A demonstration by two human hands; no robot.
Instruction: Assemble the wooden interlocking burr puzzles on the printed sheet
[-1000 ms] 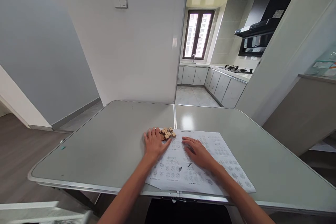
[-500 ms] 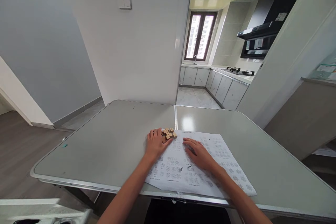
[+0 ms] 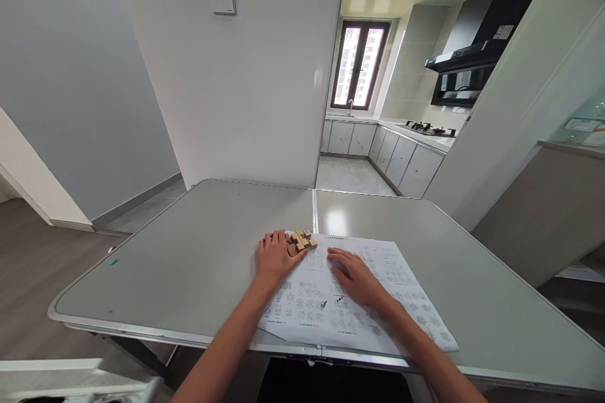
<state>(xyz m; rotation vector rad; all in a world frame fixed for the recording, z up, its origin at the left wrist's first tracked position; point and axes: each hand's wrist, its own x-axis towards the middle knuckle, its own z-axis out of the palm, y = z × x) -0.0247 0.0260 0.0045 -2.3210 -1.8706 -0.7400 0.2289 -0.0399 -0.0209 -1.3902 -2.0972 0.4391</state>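
Observation:
Several small light-wood interlocking puzzle pieces [image 3: 303,240] lie close together at the far left edge of a printed paper sheet [image 3: 302,324]. My left hand [image 3: 275,259] rests beside them, palm down and fingers spread, with the thumb reaching along their near side. Its fingers partly cover the pieces on the left, so I cannot tell how many lie there. On the middle of the sheet lies my right hand [image 3: 358,277], fingers stretched out and loosely curved, holding nothing. The sheet carries rows of small printed diagrams.
The grey folding table [image 3: 189,252] has a metal seam down its middle and a metal rim. A small green object [image 3: 112,262] lies near its left edge. Behind the table stand a white wall [image 3: 246,88] and an opening to a kitchen. A white surface shows at lower left.
My left hand has shifted slightly left, its fingers a little farther from the wooden pieces. My right hand stays in place on the sheet. The whole view has shifted slightly.

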